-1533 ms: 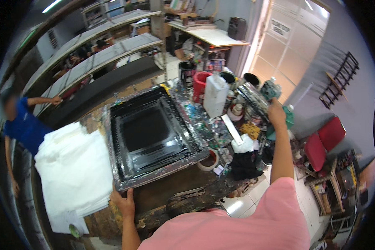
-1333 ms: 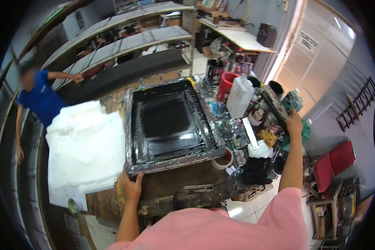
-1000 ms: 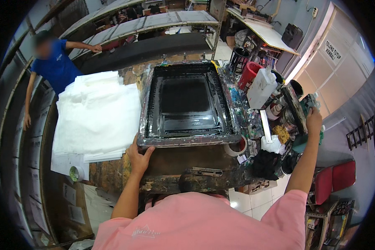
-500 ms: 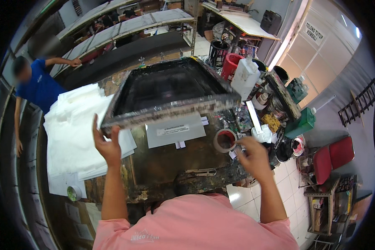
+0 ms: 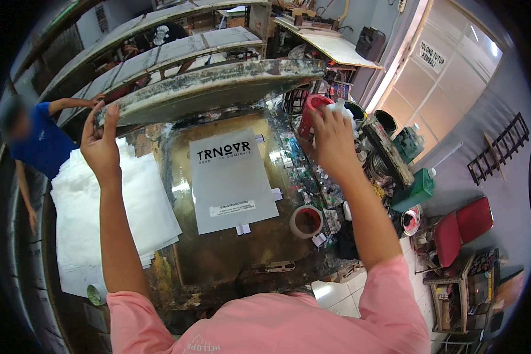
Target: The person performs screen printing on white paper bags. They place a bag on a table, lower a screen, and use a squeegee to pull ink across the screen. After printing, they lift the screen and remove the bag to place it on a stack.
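Long shelving racks (image 5: pixel 177 47) behind; red chair (image 5: pixel 463 227) on pale tiled floor (image 5: pixel 330 292).

Raised screen-printing frame (image 5: pixel 212 88), paint-crusted along its edge, tilted up off the table, its near left corner against the fingers of the open left hand (image 5: pixel 102 147). Grey printed sheet (image 5: pixel 233 180) lay flat on the stained brass-coloured platen, below and to the right of that hand, black lettering near its top, a white label near its bottom.
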Motion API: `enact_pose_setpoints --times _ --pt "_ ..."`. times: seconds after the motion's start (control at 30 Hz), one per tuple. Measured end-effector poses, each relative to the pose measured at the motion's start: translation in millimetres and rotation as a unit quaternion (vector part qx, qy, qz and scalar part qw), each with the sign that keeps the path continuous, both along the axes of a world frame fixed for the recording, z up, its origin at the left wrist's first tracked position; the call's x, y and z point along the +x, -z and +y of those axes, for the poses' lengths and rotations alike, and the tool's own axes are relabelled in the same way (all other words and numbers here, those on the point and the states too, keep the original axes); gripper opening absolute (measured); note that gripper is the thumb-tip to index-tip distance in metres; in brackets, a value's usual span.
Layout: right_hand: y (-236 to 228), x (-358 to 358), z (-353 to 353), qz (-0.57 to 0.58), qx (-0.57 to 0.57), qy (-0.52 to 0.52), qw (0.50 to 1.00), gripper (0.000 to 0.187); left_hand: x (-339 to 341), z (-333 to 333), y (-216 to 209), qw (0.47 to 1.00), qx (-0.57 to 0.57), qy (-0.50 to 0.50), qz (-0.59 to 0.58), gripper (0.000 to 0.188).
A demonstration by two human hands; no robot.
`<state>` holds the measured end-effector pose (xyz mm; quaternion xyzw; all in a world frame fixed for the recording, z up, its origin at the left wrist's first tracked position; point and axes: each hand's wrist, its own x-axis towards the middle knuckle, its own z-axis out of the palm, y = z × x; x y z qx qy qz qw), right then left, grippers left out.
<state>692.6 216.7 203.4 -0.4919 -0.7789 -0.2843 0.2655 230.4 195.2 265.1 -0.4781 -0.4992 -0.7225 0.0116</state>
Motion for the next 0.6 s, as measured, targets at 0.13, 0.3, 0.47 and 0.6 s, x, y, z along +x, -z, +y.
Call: enact_pose_setpoints --times 0.13,0.3,0.47,0.6 --pt "-36 1 141 -0.175 -0.265 0.237 0.918 0.107 1 8 -7 1.000 0.015 0.007 -0.006 0.048" --pt "-13 23 210 -0.218 -0.386 0.285 0.849 0.104 -4 8 -15 1.000 -0.008 -0.010 0.024 0.051" --pt "5 25 236 -0.203 -0.453 0.317 0.808 0.104 -5 14 -14 0.999 0.015 -0.009 0.027 0.049" --pt "-3 31 239 -0.180 -0.512 0.304 0.783 0.104 -3 19 -15 1.000 0.011 -0.010 0.007 0.051"
